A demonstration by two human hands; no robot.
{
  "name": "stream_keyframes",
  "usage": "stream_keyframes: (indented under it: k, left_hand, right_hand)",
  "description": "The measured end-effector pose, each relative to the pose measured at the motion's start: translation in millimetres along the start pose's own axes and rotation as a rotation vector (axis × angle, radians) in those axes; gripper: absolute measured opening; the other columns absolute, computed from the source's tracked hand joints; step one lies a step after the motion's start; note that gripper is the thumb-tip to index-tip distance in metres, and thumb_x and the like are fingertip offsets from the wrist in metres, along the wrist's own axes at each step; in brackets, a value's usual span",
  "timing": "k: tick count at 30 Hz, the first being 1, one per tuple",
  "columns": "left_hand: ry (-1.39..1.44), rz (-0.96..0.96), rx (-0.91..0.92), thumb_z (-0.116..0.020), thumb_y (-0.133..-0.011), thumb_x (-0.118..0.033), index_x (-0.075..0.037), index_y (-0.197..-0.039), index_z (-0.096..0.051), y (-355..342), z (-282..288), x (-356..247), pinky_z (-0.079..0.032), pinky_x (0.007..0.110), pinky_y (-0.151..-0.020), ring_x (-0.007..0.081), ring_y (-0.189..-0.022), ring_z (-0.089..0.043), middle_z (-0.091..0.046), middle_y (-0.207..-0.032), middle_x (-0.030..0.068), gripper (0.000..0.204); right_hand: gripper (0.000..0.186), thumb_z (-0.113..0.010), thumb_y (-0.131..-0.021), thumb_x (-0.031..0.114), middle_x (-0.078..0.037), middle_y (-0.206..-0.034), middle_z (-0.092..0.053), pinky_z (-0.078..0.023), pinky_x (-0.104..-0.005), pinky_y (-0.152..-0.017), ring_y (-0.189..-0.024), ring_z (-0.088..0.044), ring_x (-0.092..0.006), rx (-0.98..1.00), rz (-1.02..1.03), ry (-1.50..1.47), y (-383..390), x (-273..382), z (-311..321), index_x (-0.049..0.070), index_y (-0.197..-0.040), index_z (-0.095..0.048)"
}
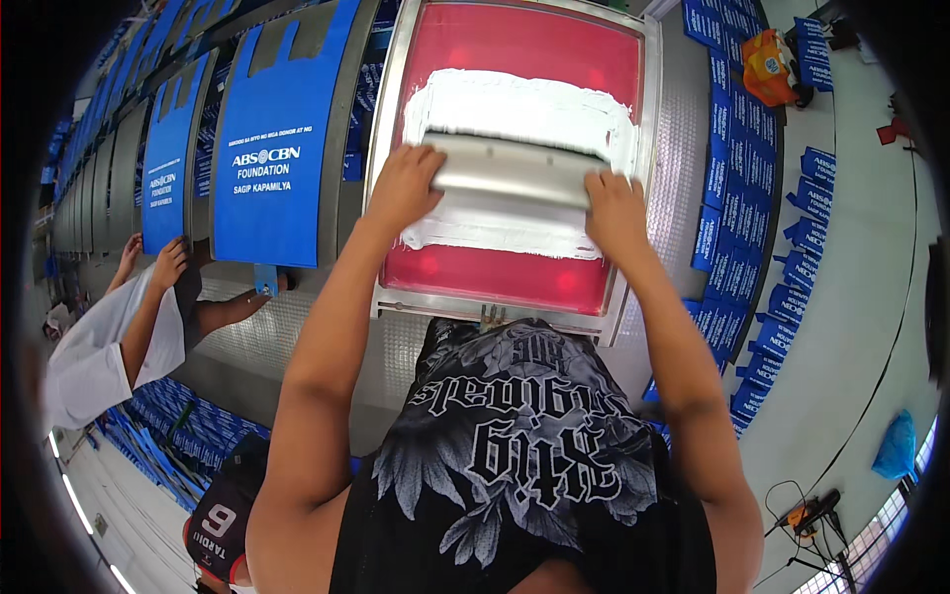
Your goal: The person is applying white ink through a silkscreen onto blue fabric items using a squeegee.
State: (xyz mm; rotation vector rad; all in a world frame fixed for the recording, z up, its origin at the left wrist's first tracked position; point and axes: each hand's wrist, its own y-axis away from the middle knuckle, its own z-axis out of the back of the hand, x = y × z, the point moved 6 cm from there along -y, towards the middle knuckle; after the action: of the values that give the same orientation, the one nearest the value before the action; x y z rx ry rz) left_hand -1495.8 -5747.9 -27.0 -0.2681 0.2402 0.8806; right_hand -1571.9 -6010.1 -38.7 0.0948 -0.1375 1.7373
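A screen-printing squeegee (pixel 515 174) with a wide silver metal handle spans the printing screen. My left hand (pixel 411 180) is closed round its left end, and my right hand (pixel 616 210) grips the right end. White ink (pixel 515 97) lies in a thick, ragged-edged patch above the squeegee, with a thinner smear below it. Around the ink, the mesh is red (pixel 445 40), set in a silver metal frame (pixel 648 109). The squeegee's dark lower blade is mostly hidden and its outline is slightly blurred.
Blue printed bag panels (pixel 277 148) lie on grey boards at the left, where a co-worker's hands (pixel 170 262) touch one panel. Another person (pixel 223 525) is at the lower left. Many blue panels (pixel 732 178) line the right side. An orange bag (pixel 770 67) sits farther right.
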Motion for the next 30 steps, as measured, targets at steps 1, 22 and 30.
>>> stream_keyframes:
  k: [1,22,30]
  left_hand:
    - [0.018,0.023,0.045,-0.068,-0.06,-0.005,-0.005,-0.101,-0.059,21,12,-12,-0.042,0.04,-0.088,0.0311,-0.1,-0.052,-0.057,-0.102,0.0121,0.042]
    - [0.095,0.185,0.243,-0.066,-0.058,0.001,-0.005,-0.089,-0.065,70,23,-31,-0.046,0.044,-0.078,0.0334,-0.088,-0.059,-0.064,-0.09,0.015,0.032]
    - [-0.051,0.242,0.108,-0.073,-0.066,-0.021,-0.01,-0.096,-0.069,-75,15,26,-0.051,0.041,-0.075,0.0313,-0.079,-0.064,-0.067,-0.082,0.0159,0.033]
  right_hand:
    - [0.036,-0.058,-0.062,0.0,-0.012,-0.088,-0.056,-0.04,-0.0443,-0.085,-0.089,-0.054,-0.0311,0.013,-0.022,-0.127,19,7,17,0.005,-0.097,-0.055]
    - [0.043,-0.067,-0.059,0.004,-0.016,-0.089,-0.063,-0.036,-0.0462,-0.097,-0.094,-0.057,-0.0299,0.276,-0.117,-0.204,67,23,37,0.01,-0.101,-0.064]
    - [0.035,-0.057,-0.066,0.005,-0.014,-0.078,-0.066,-0.045,-0.0419,-0.085,-0.076,-0.064,-0.0294,0.075,-0.051,-0.073,-70,-45,15,0.011,-0.1,-0.066]
